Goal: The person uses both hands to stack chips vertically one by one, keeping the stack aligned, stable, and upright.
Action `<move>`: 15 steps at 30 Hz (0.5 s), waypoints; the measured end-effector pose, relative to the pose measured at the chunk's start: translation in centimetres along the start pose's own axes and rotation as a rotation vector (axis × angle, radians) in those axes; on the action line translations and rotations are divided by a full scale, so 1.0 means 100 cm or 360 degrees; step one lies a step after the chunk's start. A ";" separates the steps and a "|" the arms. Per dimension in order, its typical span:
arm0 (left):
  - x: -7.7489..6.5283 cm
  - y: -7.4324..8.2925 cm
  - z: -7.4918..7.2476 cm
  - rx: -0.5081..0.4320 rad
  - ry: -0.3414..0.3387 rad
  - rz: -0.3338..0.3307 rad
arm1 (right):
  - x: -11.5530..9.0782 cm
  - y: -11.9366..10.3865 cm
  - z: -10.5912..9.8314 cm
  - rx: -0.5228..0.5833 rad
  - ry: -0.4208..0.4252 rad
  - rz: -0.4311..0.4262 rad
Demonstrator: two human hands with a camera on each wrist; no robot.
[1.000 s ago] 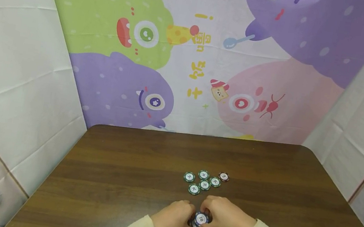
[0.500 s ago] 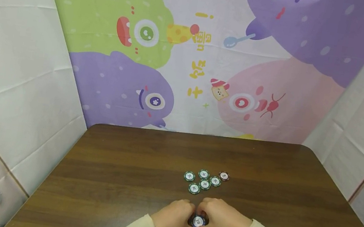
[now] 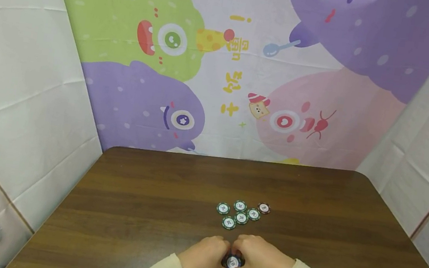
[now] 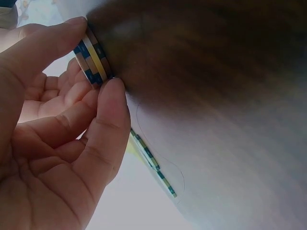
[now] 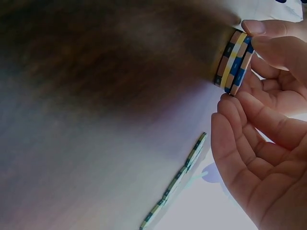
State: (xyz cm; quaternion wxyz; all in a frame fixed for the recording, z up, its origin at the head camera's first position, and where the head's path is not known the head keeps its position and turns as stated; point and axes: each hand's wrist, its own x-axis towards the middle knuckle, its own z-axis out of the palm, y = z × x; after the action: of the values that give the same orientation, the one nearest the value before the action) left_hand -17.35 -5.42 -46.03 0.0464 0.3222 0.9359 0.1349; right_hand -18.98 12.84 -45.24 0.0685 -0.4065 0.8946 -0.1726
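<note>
Right, the stack of chips [image 4: 93,60] sits directly between the two hands, so neither is nearer: the left hand [image 3: 204,258] grips it from one side, the right hand [image 3: 261,258] from the other, fingers and thumbs curled round the rim. No long axis runs across the counter [image 3: 139,201]; these are flat discs, piled face on face, and the pile appears to stand on the wood. From the wrists, the banded edges look close to lined up, though not quite flush.

Now for the change! A second ago the top chip [image 3: 234,262], marked 10, sat visibly off the chips under it; now it's squarer over them, shifted slightly left and nearer the person, with the right hand drawn in after it. Beyond the fingers, five green chips [image 3: 241,218] and a reddish-brown chip [image 3: 264,208] keep their spots, lying flat.
</note>
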 end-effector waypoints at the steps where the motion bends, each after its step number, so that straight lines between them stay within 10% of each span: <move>1: 0.000 0.000 0.000 -0.0005 -0.0002 0.0001 | 0.000 0.000 0.000 0.0003 -0.0002 0.0000; 15: -0.001 0.001 0.000 0.0004 0.0013 0.0018 | -0.001 0.000 -0.002 0.0021 0.0017 -0.0001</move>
State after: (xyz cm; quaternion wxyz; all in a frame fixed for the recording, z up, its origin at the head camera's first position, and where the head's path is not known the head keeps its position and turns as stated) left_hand -17.24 -5.42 -45.98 0.0414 0.3270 0.9344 0.1352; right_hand -18.93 12.97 -45.08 0.0663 -0.4053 0.8937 -0.1807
